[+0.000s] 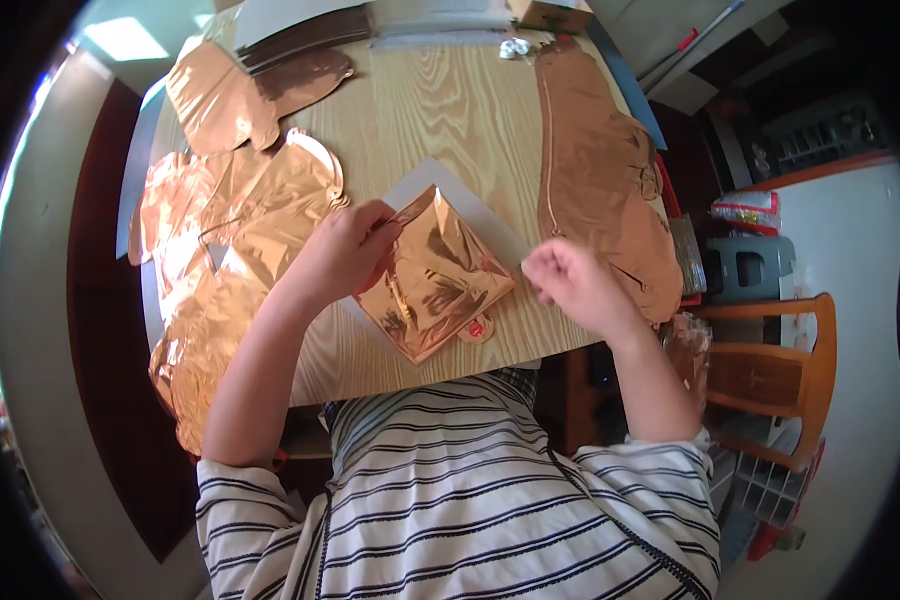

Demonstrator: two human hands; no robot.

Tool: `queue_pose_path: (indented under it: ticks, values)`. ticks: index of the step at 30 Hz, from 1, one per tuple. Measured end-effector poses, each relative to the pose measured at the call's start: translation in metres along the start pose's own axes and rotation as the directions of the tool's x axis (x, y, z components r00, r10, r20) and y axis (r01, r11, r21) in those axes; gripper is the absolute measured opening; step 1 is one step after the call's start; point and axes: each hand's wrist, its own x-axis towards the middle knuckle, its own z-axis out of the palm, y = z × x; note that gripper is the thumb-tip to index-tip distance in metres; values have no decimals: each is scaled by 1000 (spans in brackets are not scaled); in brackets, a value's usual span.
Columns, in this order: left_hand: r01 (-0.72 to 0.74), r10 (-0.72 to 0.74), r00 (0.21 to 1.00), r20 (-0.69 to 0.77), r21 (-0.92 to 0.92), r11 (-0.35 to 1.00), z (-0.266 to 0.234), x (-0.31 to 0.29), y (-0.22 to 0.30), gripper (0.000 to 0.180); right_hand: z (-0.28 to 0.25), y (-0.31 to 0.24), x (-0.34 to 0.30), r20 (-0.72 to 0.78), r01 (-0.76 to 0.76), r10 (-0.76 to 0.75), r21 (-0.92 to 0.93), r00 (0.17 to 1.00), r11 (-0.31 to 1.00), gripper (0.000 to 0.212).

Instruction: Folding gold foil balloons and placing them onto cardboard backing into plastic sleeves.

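Note:
A copper-coloured foil balloon (445,265), folded into a shiny square, lies turned cornerwise on a pale grey sheet (485,213) near the table's front edge. The fingers of my left hand (345,250) close on the left edge of this foil; something red shows beneath that hand. To the right of the foil, just off its corner, my right hand (575,285) is raised with curled fingers, thumb and forefinger together. Whether anything small is between them is hidden. A small copper tab with a red spot (477,330) pokes out under the foil's lower right edge.
Flat copper foil balloons (260,190) are heaped along the table's left side. More foil balloons (605,150) lie along the right. At the far edge are a stack of flat sheets (305,40), a small white item (514,48) and a cardboard box (552,15). A wooden chair (820,380) stands at right.

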Motion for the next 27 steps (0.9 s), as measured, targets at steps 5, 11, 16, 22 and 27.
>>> queue_pose_path:
  ticks: [5,11,16,22,27]
  values:
    - [73,-64,995,75,-133,988,2,-3,3,20,26,2,-36,186,-279,207,635,960,721,45]
    - [123,-99,990,100,-280,952,8,-1,6,20,47,-10,-28,219,-276,170,707,961,651,36]
    - [146,-84,981,176,-380,913,5,1,4,26,59,-3,-19,239,-234,51,842,970,487,26]
    - [277,-197,948,251,-341,898,-4,5,13,30,55,-7,-15,287,-251,-28,876,958,411,27]
    - [334,-190,926,325,-477,813,-6,14,6,25,47,-4,-6,338,-292,-62,881,939,373,33]
